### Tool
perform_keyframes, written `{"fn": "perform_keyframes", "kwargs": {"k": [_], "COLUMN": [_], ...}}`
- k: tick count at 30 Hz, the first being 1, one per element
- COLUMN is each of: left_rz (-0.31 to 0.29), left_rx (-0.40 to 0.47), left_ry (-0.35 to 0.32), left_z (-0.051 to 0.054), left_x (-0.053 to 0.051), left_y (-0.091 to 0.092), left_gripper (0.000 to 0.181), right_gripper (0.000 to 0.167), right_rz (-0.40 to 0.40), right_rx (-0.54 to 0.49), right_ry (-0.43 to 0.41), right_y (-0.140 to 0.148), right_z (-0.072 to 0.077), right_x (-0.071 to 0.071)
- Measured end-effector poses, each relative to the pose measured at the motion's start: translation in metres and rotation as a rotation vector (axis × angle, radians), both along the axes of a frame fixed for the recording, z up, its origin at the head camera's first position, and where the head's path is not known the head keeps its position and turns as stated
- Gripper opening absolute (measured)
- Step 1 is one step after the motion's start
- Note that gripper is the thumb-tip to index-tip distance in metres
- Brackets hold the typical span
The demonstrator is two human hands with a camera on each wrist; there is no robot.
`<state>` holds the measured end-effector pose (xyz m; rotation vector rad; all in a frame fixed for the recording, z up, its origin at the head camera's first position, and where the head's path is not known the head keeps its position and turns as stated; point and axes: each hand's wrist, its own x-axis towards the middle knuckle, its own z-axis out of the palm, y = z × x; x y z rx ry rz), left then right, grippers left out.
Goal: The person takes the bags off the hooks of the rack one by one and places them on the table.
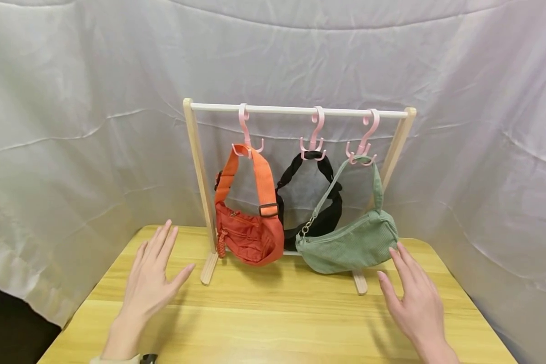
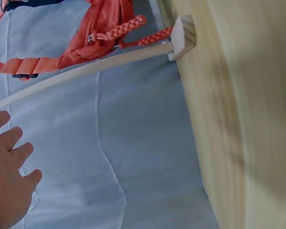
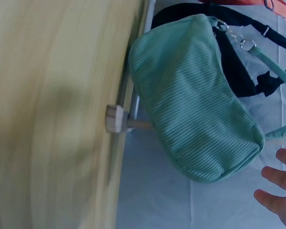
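Head view showed an orange-red bag [image 1: 257,240], a black bag [image 1: 329,217] and a green bag [image 1: 352,245] hanging in a row from pink hooks [image 1: 316,131] on a rack [image 1: 200,177] that stood on the table [image 1: 255,323]. The black bag, in the middle, was partly hidden behind the other two; the green bag hung tilted. The left hand [image 1: 151,275] was released, fingers extended, near the rack's left side and apart from the orange-red bag. The right hand [image 1: 416,301] was likewise free and grasped nothing; the right wrist view showed its fingertips just beside the green bag, not touching. The work seemed to be between grips, every bag hung and none held. Any next move on a bag would probably call for a pinch on its strap and a lift clear of the prongs, without tugging its neighbours.
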<state>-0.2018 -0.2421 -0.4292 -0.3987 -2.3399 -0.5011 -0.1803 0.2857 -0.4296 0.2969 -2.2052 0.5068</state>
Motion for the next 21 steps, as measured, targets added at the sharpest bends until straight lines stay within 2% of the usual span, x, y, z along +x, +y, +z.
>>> {"fn": "perform_keyframes", "kwargs": {"k": [9,13,21], "left_rz": [-0.016,-0.024,-0.036], "left_rx": [0.025,0.033,0.040], "left_ry": [0.034,0.040,0.065], "left_z": [0.010,0.015,0.023], "left_x": [-0.003,-0.005,-0.010], "left_y": [0.009,0.013,0.019], "left_gripper": [0.086,0.085,0.084], "right_gripper": [0.059,0.062,0.068], "right_rz": [0.054,0.082,0.120], "right_rx": [0.023,0.026,0.035], "right_ry": [0.057,0.098,0.130], "right_y": [-0.016,-0.025,-0.040], "right_z": [0.008,0.011,0.018], "right_x": [-0.006,-0.009,-0.016]}}
